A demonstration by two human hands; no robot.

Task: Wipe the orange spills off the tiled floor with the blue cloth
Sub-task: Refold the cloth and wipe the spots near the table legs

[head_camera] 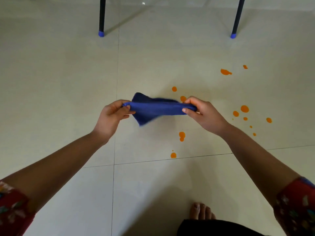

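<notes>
Head view: blue cloth [156, 109] stretched between two grips over tiled floor [68, 68].
Left grip [112, 114] and right grip [202, 113] each pinch one cloth end; orange spills [182, 136] scattered rightward.

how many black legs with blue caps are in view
2. The first leg stands at the top, left of centre; the second leg stands at the top right. More may lie beyond the frame's top edge.

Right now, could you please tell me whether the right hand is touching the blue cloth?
Touching. The head view shows the right hand pinching one end of the blue cloth between thumb and fingers.
</notes>
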